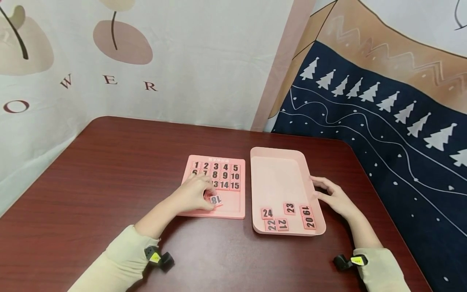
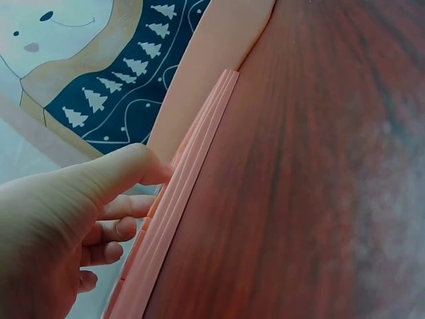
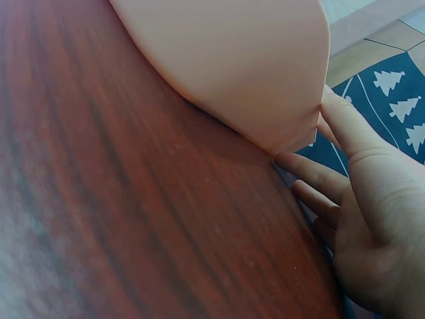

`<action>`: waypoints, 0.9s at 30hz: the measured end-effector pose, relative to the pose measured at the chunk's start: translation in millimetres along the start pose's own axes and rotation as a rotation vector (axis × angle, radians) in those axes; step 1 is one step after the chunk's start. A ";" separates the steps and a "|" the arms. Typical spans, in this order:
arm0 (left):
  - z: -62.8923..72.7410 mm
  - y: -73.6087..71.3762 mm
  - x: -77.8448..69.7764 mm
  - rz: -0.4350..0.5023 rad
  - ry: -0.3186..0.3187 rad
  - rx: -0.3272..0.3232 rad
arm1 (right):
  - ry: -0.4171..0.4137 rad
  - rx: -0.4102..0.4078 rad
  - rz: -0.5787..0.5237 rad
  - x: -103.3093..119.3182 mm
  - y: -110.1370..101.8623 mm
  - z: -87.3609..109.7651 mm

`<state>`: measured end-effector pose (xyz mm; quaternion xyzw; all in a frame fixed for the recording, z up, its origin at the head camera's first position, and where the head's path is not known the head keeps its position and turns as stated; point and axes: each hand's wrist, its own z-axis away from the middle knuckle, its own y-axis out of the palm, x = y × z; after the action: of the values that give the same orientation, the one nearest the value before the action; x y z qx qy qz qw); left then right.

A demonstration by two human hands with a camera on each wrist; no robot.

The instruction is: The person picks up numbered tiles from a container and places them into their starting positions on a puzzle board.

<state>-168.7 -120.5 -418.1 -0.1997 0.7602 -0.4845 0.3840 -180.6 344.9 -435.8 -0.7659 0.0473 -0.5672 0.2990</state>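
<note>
A pink number-puzzle board (image 1: 233, 206) lies left of centre on the table, with tiles from 1 to 15 in rows; some are covered by my fingers. My left hand (image 1: 195, 194) is over the board's lower left part and pinches a number tile marked 18 (image 1: 216, 200), which sits turned and tilted. In the left wrist view the thumb (image 2: 143, 163) is at the board's edge and the tile is hidden. My right hand (image 1: 335, 196) touches the right side of a pink tray (image 1: 279, 174), its fingers relaxed along the wall. Tiles 19 to 24 lie at the tray's near end.
Board and tray are side by side on a dark red wooden table (image 1: 109, 182), a narrow gap between them. A pale printed curtain (image 1: 204, 61) hangs behind, and a navy cloth with white trees (image 1: 365, 121) hangs along the right side.
</note>
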 end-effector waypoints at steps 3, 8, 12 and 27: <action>0.0 -3.1 0.3 0.009 -0.002 0.024 | -0.003 0.001 -0.003 -0.3 0.1 -0.1; 0.4 -13.3 3.9 0.083 0.017 0.060 | -0.006 0.003 -0.004 -1.4 0.0 -0.2; 1.3 -16.2 8.5 0.099 0.065 0.100 | -0.011 0.005 -0.001 -1.7 -0.1 -0.1; 1.3 -9.9 -0.5 0.051 0.059 0.124 | -0.024 0.003 0.004 -3.1 0.5 -0.2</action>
<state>-168.1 -125.4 -409.4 -0.1416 0.7444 -0.5266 0.3854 -181.8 345.7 -438.5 -0.7721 0.0444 -0.5575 0.3019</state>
